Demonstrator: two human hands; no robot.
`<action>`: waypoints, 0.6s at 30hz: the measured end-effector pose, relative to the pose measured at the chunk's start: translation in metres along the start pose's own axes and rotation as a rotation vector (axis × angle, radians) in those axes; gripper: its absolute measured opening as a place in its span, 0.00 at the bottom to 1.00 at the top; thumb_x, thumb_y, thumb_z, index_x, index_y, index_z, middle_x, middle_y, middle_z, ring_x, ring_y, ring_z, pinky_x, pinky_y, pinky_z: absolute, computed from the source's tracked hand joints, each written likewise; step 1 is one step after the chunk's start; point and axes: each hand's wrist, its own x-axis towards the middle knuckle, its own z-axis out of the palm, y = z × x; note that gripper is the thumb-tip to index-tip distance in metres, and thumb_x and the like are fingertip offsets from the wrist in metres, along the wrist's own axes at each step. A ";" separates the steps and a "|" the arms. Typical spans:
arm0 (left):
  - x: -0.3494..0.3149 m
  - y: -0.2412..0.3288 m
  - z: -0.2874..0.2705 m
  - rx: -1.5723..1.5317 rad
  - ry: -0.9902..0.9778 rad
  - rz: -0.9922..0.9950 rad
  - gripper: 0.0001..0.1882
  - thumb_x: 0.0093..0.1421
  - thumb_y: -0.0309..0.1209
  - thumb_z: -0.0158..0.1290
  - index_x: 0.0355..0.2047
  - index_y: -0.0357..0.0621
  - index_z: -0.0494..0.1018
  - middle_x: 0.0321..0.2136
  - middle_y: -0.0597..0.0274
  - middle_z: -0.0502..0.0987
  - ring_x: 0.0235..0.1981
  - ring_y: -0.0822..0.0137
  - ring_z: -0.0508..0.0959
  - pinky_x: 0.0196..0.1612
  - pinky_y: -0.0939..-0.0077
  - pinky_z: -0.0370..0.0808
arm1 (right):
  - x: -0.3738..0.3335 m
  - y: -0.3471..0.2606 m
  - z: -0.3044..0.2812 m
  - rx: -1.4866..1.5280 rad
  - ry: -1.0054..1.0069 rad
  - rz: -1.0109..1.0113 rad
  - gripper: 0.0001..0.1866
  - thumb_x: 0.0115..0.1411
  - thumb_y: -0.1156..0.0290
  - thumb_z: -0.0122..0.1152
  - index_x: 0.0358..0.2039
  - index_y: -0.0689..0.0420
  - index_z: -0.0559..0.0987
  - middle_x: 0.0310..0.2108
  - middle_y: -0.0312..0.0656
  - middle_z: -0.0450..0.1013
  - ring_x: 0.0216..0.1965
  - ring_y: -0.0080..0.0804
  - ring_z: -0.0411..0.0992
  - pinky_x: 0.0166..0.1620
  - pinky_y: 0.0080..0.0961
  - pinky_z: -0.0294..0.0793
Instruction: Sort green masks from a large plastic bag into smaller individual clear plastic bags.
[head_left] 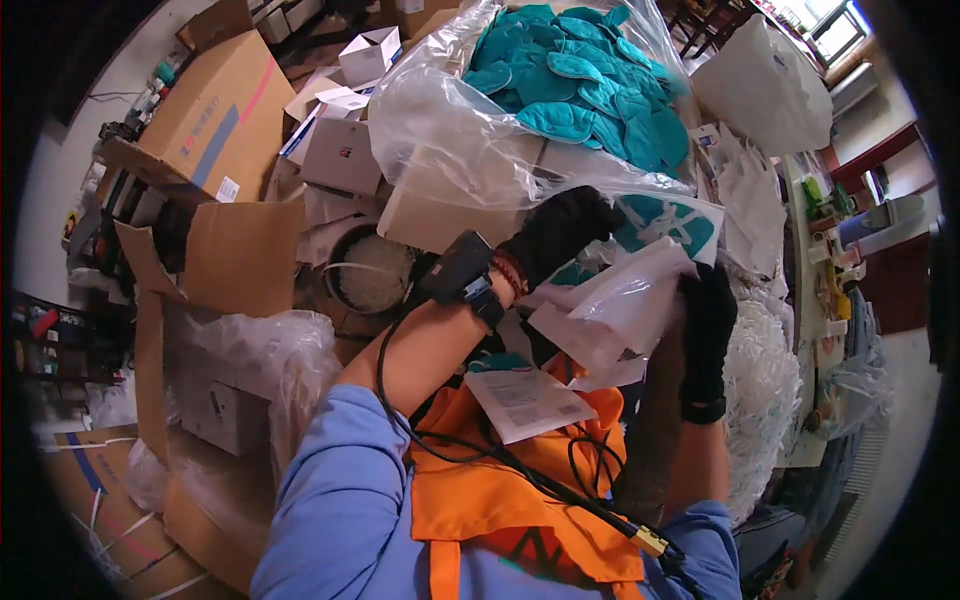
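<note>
Sitting between the two hands, a flat clear-and-white pouch (664,226) shows a rounded teal piece with pale straps crossing it. Just below, glossy whitish film (620,310) catches the light in folds. The person's left hand (565,232), in a black glove, has its fingers bunched at the pouch's left edge; whether they pinch it, one cannot tell. The gloved right hand (708,325) pinches the pouch and film at their right edge.

Beneath, a white printed sheet (528,402) lies over the orange apron (465,495) on the person's lap. Ahead, a heap of teal pieces (590,70) fills a clear plastic bag (425,125). To the left stand a large cardboard box (215,120), smaller white boxes (342,160) and a dark bucket (334,280) of translucent bits, with an open carton (150,370) nearer the person. Tangled white strips (760,400) pile up on the right, and a bright window (838,32) shows at the upper right corner.

The right fingertips are partly behind the film. The surface under the bag is mostly covered, the carton's depths are dim, and the room's edges fade into the black fisheye rim.
</note>
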 end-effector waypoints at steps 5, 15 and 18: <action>-0.004 -0.010 0.008 0.071 0.051 0.105 0.09 0.60 0.24 0.48 0.37 0.44 0.78 0.36 0.57 0.79 0.37 0.62 0.79 0.42 0.74 0.75 | 0.000 -0.020 0.008 0.014 0.038 0.048 0.12 0.59 0.75 0.56 0.43 0.63 0.77 0.39 0.46 0.75 0.40 0.37 0.73 0.46 0.30 0.71; 0.000 -0.004 0.015 0.159 0.117 0.134 0.15 0.54 0.38 0.58 0.40 0.43 0.79 0.37 0.50 0.80 0.39 0.56 0.79 0.45 0.63 0.75 | -0.003 -0.022 0.016 0.048 0.017 0.020 0.09 0.62 0.72 0.54 0.38 0.62 0.78 0.34 0.47 0.75 0.36 0.37 0.73 0.41 0.28 0.72; 0.000 0.007 0.000 0.116 0.075 -0.241 0.20 0.51 0.44 0.60 0.38 0.42 0.78 0.36 0.48 0.80 0.38 0.53 0.79 0.45 0.61 0.75 | -0.006 0.009 -0.003 0.005 0.174 0.035 0.10 0.62 0.72 0.54 0.41 0.63 0.78 0.36 0.45 0.76 0.38 0.33 0.73 0.43 0.28 0.72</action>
